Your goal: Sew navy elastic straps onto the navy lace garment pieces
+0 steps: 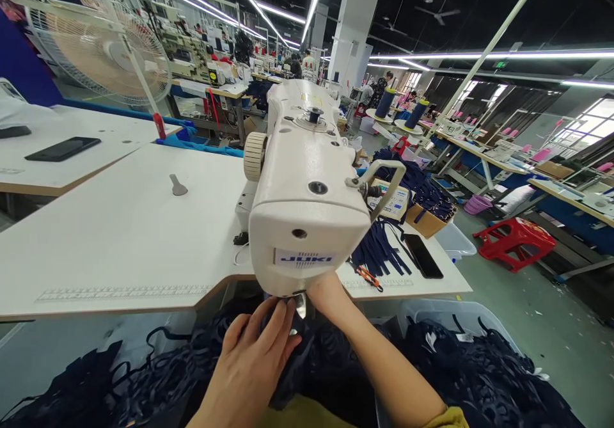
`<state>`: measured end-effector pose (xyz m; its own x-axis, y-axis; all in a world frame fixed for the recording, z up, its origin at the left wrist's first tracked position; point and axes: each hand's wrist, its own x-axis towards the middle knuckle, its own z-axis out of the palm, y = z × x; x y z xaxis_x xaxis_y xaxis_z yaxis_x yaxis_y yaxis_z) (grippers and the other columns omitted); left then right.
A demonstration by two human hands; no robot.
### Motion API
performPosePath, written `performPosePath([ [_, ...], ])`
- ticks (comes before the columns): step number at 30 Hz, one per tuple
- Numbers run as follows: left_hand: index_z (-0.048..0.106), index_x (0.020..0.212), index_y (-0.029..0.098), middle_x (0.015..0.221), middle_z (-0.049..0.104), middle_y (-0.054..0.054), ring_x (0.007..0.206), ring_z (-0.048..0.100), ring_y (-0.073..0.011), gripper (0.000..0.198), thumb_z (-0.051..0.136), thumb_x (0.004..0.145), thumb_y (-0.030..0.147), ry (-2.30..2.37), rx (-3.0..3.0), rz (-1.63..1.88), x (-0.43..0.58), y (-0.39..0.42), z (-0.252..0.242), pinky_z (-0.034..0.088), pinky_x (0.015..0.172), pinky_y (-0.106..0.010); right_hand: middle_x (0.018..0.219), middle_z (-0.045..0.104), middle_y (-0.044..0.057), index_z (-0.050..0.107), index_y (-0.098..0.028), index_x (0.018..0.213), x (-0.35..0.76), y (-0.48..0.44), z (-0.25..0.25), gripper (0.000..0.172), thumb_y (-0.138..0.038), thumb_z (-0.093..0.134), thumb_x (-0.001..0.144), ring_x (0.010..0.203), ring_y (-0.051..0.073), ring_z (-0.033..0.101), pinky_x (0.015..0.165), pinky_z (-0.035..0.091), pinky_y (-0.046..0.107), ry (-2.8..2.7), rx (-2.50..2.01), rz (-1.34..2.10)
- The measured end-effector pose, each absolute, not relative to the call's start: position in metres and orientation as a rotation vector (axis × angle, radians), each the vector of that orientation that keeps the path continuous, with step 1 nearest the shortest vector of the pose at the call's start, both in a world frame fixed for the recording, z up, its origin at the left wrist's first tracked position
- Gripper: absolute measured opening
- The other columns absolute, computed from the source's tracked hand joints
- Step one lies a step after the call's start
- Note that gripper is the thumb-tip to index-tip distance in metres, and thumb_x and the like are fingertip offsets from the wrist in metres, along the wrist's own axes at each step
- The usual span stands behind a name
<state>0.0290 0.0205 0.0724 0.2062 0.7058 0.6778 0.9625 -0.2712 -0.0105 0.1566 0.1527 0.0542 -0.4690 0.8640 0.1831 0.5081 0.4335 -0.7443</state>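
A white JUKI sewing machine (pixel 311 191) stands in front of me, its head hiding most of the stitching area. Close under the head, my left hand (pixel 261 348) has its fingers together on dark navy fabric (pixel 300 377), the thumb underneath. A small white tag-like patch shows by those fingertips. My right hand (pixel 326 292) reaches in behind the lower right of the machine head; its fingers are hidden, so what they hold cannot be seen. The navy fabric hangs down towards my lap between both forearms.
Navy garments fill a clear bin (pixel 460 351) at right; more navy pieces (pixel 163 370) lie at left. On the table are navy strips (pixel 381 249), orange-handled snippers (pixel 368 277), a phone (pixel 423 255) and a small grey metal piece (pixel 178 186). A red stool (pixel 515 242) stands right.
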Motion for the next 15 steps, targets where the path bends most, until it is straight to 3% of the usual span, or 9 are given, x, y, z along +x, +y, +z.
performPosePath([
  [8,0.061,0.118,0.025,0.111,0.068,-0.002,0.105,0.061,-0.0177,0.029,0.048,0.093,0.028,-1.552,-2.133,-0.766,0.0262,0.0191,0.0633,0.031,0.09,-0.033,0.08,0.066,0.004,0.066,-0.018,0.095,0.1556,0.1479,0.0593,0.017,-0.025,0.053,0.086,0.078,0.019,0.061,0.079,0.049,0.033,-2.014,-1.112,0.93],
  [15,0.064,0.111,0.023,0.105,0.071,-0.002,0.097,0.063,-0.0183,0.026,0.046,0.093,0.026,-1.539,-2.096,-0.808,0.0316,0.0226,0.0707,0.031,0.087,-0.035,0.081,0.066,0.004,0.067,-0.018,0.094,0.1551,0.1473,0.0609,0.017,-0.025,0.055,0.084,0.078,0.019,0.06,0.077,0.05,0.033,-1.986,-1.072,0.998],
])
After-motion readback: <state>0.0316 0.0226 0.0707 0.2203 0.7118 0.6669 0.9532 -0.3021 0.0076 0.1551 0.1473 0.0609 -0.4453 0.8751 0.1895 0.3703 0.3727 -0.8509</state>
